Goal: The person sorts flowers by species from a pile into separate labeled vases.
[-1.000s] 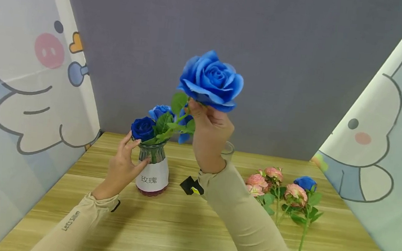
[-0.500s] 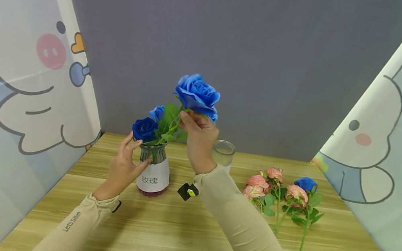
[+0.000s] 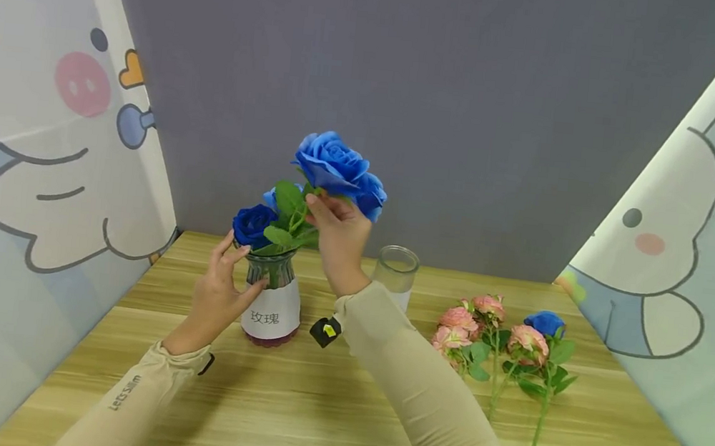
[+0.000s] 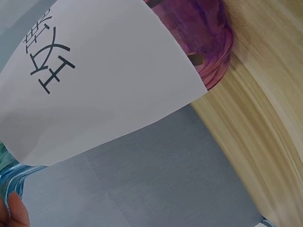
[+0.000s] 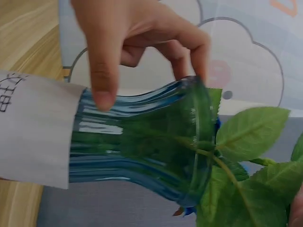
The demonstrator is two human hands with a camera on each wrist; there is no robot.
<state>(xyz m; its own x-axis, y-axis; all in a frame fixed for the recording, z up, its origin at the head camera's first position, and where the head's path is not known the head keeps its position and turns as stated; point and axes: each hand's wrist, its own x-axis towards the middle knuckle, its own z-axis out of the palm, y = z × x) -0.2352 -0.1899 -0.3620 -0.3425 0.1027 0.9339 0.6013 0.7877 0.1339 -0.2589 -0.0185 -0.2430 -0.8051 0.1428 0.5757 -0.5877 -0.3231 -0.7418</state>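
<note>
In the head view a glass vase [image 3: 275, 272] with a white paper label stands upright at left centre, holding a dark blue rose [image 3: 254, 225] and a lighter one. My left hand [image 3: 214, 299] grips its neck, thumb on the near side and fingers at the rim; the right wrist view shows this hand [image 5: 128, 33] on the glass [image 5: 142, 146]. Up and right of the rim, my right hand [image 3: 344, 243] pinches the green stem just under a large blue rose [image 3: 331, 163]. Another blue bloom [image 3: 371, 197] shows beside it. Inside the vase, a stem [image 5: 232, 177] passes over the rim.
A clear glass [image 3: 396, 277] with a white label stands behind my right forearm. To the right, several pink flowers [image 3: 459, 320] and a blue rose [image 3: 545, 323] lie on the wooden table [image 3: 287, 417]. A grey panel [image 3: 471, 119] rises behind.
My right hand has brought the large blue rose down and left, closer to the vase. The clear glass has come into fuller view. My left hand stays on the vase.
</note>
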